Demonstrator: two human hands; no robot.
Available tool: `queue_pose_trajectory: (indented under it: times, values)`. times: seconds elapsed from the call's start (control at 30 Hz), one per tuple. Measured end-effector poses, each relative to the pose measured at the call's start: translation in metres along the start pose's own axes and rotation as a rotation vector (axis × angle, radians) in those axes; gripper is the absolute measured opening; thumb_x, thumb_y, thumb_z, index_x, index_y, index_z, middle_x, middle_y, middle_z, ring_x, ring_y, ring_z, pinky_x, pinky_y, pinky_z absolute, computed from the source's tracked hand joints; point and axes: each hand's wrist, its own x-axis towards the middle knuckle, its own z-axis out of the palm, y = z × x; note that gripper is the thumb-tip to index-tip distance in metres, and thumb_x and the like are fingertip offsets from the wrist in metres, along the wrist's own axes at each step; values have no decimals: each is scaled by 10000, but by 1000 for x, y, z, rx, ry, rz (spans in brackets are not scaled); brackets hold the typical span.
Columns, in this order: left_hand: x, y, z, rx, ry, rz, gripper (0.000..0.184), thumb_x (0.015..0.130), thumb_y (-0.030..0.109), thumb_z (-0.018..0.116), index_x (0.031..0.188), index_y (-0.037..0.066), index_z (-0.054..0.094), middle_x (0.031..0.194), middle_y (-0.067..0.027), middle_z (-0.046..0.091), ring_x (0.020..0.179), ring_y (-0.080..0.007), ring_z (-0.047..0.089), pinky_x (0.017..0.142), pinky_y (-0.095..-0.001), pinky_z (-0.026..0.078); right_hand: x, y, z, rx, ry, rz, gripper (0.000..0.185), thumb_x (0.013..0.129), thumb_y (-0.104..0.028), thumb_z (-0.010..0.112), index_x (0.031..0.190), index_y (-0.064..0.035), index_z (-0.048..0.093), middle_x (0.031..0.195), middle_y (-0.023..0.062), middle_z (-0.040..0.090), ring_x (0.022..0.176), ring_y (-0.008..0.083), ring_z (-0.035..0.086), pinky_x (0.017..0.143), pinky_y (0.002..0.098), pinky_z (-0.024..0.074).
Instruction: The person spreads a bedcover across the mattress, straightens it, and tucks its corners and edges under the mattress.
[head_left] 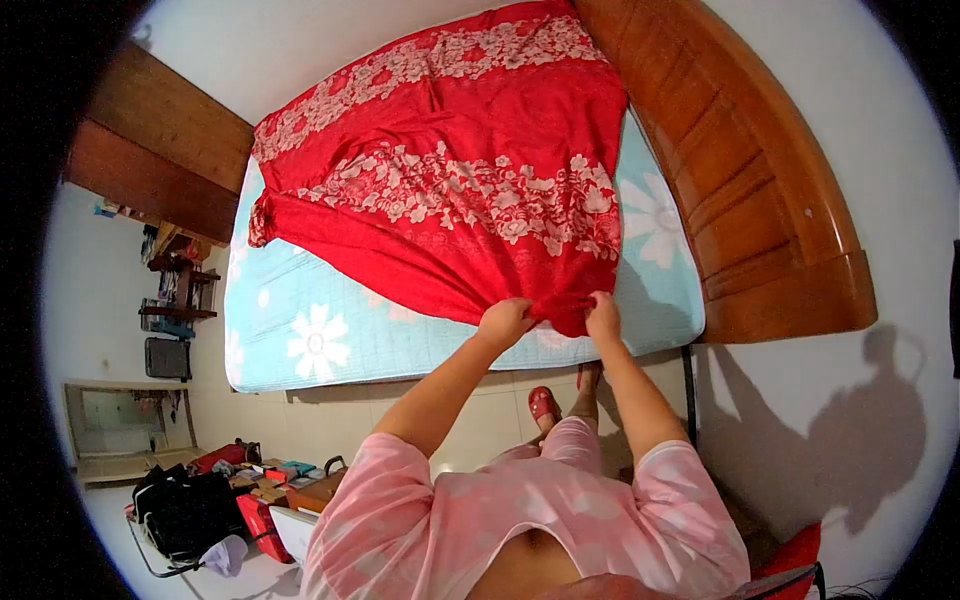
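Over on the left stands a dark suitcase (167, 358), then the pale-blue mattress (270, 345) with a red floral blanket (460, 170) lying across it. The left hand (507, 323) grips the blanket's bunched near edge; the right hand (603, 318) clutches it too, nearer the wooden headboard (740, 185).

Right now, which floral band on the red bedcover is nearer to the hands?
The lower floral band, just beyond the hands; the upper floral band lies toward the wall.
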Motion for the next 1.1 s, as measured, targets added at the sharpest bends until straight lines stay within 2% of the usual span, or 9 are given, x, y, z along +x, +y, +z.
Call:
queue_pose_trajectory:
  times: [0.03,0.23,0.37,0.4,0.5,0.73,0.9,1.0,1.1]
  values:
    - [-2,-5,1,22,24,44,229,746,189,583,915,34,587,887,-192,601,852,-368,571,733,-445,457,8,-8,-17,7,-67,145,183,754,-50,535,933,-39,573,947,180,595,873,366,570,773,417,450]
    - [14,-83,28,235,77,45,275,712,132,555,981,92,596,989,-147,582,901,-330,567,737,-430,480,51,-21,-105,7,-84,144,118,797,-82,489,884,-42,558,921,150,597,849,336,566,725,397,439]
    - [17,-104,-6,553,210,-76,185,709,141,534,862,120,635,941,-86,598,879,-270,578,718,-386,477,65,-8,-140,-240,-82,-216,82,783,-77,504,849,-57,548,870,117,594,818,319,566,679,415,443]
    - [17,-118,-5,557,311,-101,156,705,175,554,821,121,643,920,-70,624,896,-233,578,718,-367,467,70,3,-144,-329,-43,-300,74,768,-45,506,813,-50,564,871,119,589,835,308,560,751,408,421]
    - [19,-119,-11,408,10,-301,205,747,209,531,870,83,635,863,-143,642,840,-299,612,716,-438,479,74,13,-177,-363,-46,-416,84,760,-26,491,770,-44,573,837,121,585,839,300,555,813,405,386]
    - [-4,-97,55,204,-279,-166,300,790,255,459,920,32,610,894,-224,617,851,-367,599,743,-468,468,61,56,-204,-630,-409,-283,176,797,-90,445,813,-56,618,891,114,603,955,252,538,907,412,345]
    - [5,-148,163,87,-435,-10,315,798,265,474,938,15,603,905,-258,602,877,-390,588,776,-473,455,58,107,-181,-835,-615,-165,236,819,-103,422,905,-68,639,986,89,608,1032,246,518,981,413,302]
    - [10,-126,158,24,-410,-162,339,788,295,497,944,12,603,935,-258,596,898,-389,583,787,-465,454,44,155,-148,-899,-657,-177,271,852,-118,400,1014,-82,614,1050,95,582,1072,263,494,993,441,291]
    - [19,-156,192,-35,-574,-95,383,791,364,519,930,17,601,934,-255,596,884,-386,588,769,-454,459,39,170,-127,-909,-825,-16,284,869,-138,388,1058,-80,591,1121,112,554,1105,278,475,1005,466,278]
